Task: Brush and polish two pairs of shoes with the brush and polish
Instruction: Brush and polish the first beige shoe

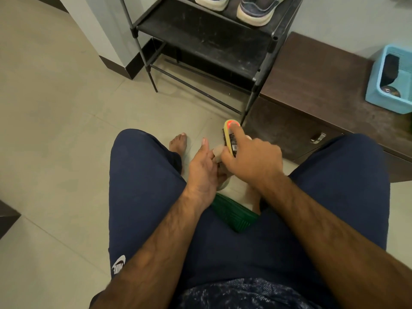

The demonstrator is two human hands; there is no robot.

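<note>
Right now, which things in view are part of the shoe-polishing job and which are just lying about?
Job: yellow-backed black-bristle brush in right hand; pale green-soled shoe in left hand; dark blue white-soled sneakers; round polish tin and black brush in the light blue plastic basket.
Lying about: black metal shoe rack; brown wooden cabinet.

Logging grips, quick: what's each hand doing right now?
Left hand: holds the shoe.
Right hand: grips the brush, index finger along its back.
</note>
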